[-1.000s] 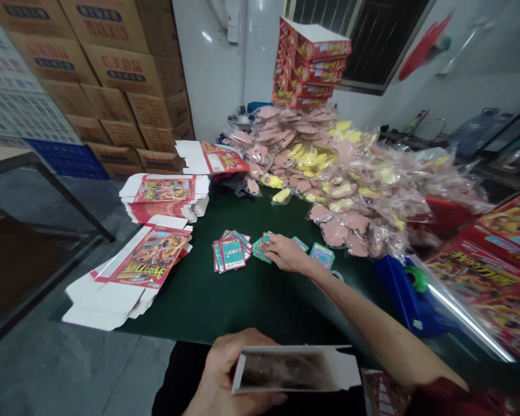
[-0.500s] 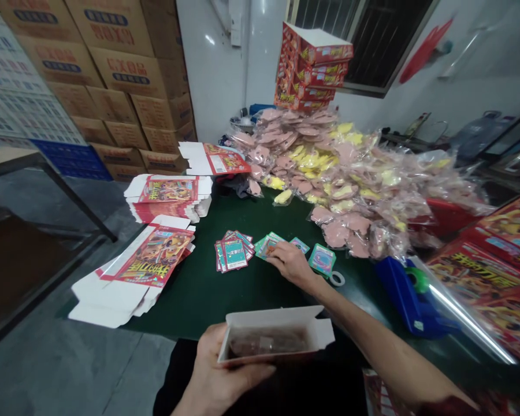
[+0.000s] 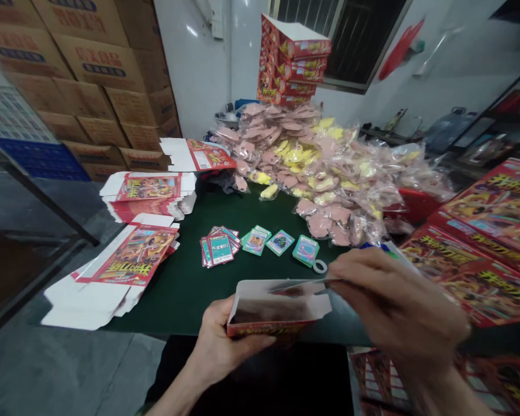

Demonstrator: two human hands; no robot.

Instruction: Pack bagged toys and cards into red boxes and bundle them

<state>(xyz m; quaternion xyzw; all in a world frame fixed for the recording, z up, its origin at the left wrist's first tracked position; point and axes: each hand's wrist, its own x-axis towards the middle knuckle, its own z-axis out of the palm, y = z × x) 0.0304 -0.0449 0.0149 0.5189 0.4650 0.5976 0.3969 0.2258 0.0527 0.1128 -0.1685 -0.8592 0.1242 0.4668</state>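
My left hand (image 3: 216, 341) grips a red-and-white carton (image 3: 273, 330), its open end facing up, just over the table's near edge. Wrapped pieces seem to lie inside, too dim to make out. My right hand (image 3: 398, 306), blurred, pinches a thin card (image 3: 301, 283) seen nearly edge-on at the carton's opening. Beyond the carton lie a fanned pile of red-bordered cards (image 3: 221, 248), green-bordered cards (image 3: 255, 240), a dark-pictured card pile (image 3: 279, 242) and another green-edged pile (image 3: 305, 249). A white ring (image 3: 319, 266) touches the last pile.
Flattened cartons (image 3: 138, 254) are stacked at the left edge of the green table (image 3: 164, 315). A heap of bagged pink and yellow pieces (image 3: 294, 150) covers the back. Filled red boxes (image 3: 481, 260) stand at right, and more boxes (image 3: 292, 63) rise behind the heap.
My right hand has come back from the green-bordered cards to the carton's opening, bringing a card. The carton, still in my left hand, is slightly higher and tilted. The view has shifted right.
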